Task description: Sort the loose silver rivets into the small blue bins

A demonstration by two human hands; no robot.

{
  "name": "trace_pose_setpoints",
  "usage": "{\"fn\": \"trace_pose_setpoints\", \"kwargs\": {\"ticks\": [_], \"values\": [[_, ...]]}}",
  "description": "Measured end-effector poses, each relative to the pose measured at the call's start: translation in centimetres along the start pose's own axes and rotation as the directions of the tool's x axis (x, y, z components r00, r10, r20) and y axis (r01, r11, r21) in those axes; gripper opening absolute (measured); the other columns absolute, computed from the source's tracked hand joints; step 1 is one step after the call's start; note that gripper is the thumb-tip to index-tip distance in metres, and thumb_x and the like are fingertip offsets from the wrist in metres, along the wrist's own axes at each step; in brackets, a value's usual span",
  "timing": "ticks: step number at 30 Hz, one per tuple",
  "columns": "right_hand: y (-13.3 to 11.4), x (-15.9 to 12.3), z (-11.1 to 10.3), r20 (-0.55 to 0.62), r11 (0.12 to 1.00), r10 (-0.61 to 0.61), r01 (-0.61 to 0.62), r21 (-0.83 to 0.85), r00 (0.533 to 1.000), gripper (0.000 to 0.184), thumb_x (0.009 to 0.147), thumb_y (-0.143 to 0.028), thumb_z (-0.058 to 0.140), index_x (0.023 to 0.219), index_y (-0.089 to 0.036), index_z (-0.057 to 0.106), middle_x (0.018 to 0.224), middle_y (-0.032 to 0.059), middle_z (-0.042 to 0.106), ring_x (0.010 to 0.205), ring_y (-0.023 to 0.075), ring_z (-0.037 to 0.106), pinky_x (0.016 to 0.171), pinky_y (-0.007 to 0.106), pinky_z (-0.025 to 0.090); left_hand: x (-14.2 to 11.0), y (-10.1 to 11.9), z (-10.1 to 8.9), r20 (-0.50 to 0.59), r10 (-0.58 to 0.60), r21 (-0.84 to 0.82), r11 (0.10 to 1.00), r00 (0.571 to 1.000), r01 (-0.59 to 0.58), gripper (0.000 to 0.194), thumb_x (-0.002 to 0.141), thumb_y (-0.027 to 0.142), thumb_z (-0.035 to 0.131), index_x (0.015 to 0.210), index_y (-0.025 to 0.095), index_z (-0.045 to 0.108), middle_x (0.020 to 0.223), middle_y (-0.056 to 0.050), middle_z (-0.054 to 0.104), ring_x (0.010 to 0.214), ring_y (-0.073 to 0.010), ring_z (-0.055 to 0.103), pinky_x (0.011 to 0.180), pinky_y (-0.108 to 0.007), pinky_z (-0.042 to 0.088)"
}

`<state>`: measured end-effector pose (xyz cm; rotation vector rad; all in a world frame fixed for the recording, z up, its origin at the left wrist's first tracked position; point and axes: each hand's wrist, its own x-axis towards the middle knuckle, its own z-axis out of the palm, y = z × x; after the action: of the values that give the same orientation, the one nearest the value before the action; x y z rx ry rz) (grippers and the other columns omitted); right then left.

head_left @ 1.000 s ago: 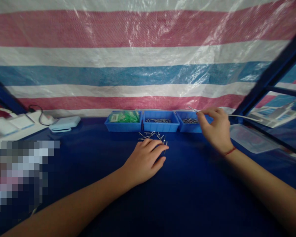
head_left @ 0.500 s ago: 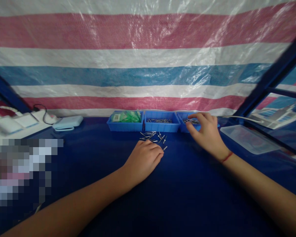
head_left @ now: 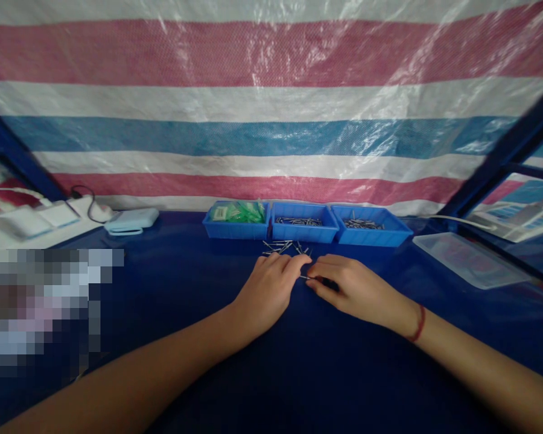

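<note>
My left hand (head_left: 269, 289) rests palm down low over the table, fingers curled under and thumb reaching right. Whatever lies beneath its fingers is hidden. My right hand (head_left: 355, 289), with a red string on the wrist, pinches one end of a thin silver rivet (head_left: 304, 277) between thumb and fingertips. The rivet's other end meets the side of my left hand. Just beyond both hands, several loose rivets (head_left: 280, 245) lie scattered on the blue table (head_left: 326, 367).
Three blue bins stand in a row at the back: one with green packets (head_left: 239, 212), a middle bin (head_left: 304, 232) and a right bin (head_left: 375, 236) both holding metal pins. A clear plastic lid (head_left: 470, 260) lies right. Left are a light-blue case (head_left: 131, 220) and white power strip (head_left: 72, 226).
My right hand has come from the right bin down and left to meet my left hand, closing on a rivet. My left thumb has lifted outward. The view has shifted slightly.
</note>
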<state>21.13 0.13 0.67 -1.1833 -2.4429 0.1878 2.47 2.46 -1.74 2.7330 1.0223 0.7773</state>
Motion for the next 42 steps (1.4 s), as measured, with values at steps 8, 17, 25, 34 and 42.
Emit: {"fn": "trace_pose_setpoints", "kwargs": {"ticks": [8, 17, 25, 34, 42], "values": [[-0.9, 0.4, 1.8, -0.186, 0.913, 0.24, -0.156, 0.377, 0.953, 0.017, 0.087, -0.026, 0.051, 0.087, -0.022, 0.067, 0.087, 0.0031, 0.071, 0.079, 0.0181, 0.066, 0.072, 0.03, 0.051, 0.5, -0.6, -0.5, -0.129, -0.245, -0.449, 0.878, 0.961, 0.163, 0.02, 0.085, 0.025, 0.056, 0.104, 0.018, 0.056, 0.093, -0.002, 0.065, 0.079, -0.0138, 0.06, 0.073, -0.028, 0.047], [-0.9, 0.3, 2.2, -0.175, 0.867, 0.289, -0.18, 0.465, 0.941, 0.018, 0.087, -0.031, 0.052, 0.084, -0.02, 0.066, 0.079, 0.0026, 0.069, 0.077, 0.0181, 0.065, 0.07, 0.029, 0.05, 0.6, -0.7, -0.6, -0.097, -0.273, -0.512, 0.838, 0.957, 0.187, 0.011, 0.085, 0.027, 0.055, 0.091, 0.019, 0.061, 0.085, 0.0, 0.066, 0.075, -0.0129, 0.059, 0.071, -0.026, 0.047], [-1.0, 0.2, 2.3, -0.121, 0.886, 0.236, -0.162, 0.434, 0.964, 0.021, 0.09, -0.03, 0.047, 0.085, -0.02, 0.064, 0.08, 0.0022, 0.067, 0.074, 0.0159, 0.061, 0.07, 0.028, 0.047, 0.8, -0.6, -1.0, -0.1, -0.258, -0.516, 0.839, 0.961, 0.171, 0.011, 0.085, 0.027, 0.055, 0.08, 0.018, 0.061, 0.079, 0.001, 0.065, 0.072, -0.0124, 0.057, 0.07, -0.025, 0.045], [-1.1, 0.5, 2.4, -0.118, 0.863, 0.28, -0.196, 0.467, 0.953, 0.018, 0.088, -0.029, 0.049, 0.092, -0.02, 0.064, 0.086, 0.003, 0.066, 0.078, 0.0167, 0.061, 0.073, 0.03, 0.048, 0.6, -0.6, -0.7, -0.115, -0.252, -0.524, 0.837, 0.961, 0.157, 0.009, 0.085, 0.024, 0.056, 0.086, 0.017, 0.062, 0.081, 0.0, 0.065, 0.073, -0.0121, 0.057, 0.068, -0.024, 0.043], [-0.9, 0.4, 2.5, -0.152, 0.846, 0.339, -0.23, 0.482, 0.928, 0.014, 0.086, -0.028, 0.052, 0.087, -0.019, 0.063, 0.081, 0.0023, 0.067, 0.07, 0.015, 0.06, 0.064, 0.027, 0.048, 0.7, -0.7, -0.7, -0.133, -0.25, -0.503, 0.851, 0.959, 0.152, 0.008, 0.085, 0.022, 0.055, 0.089, 0.019, 0.062, 0.085, 0.0, 0.065, 0.076, -0.0129, 0.058, 0.071, -0.025, 0.045]]}}
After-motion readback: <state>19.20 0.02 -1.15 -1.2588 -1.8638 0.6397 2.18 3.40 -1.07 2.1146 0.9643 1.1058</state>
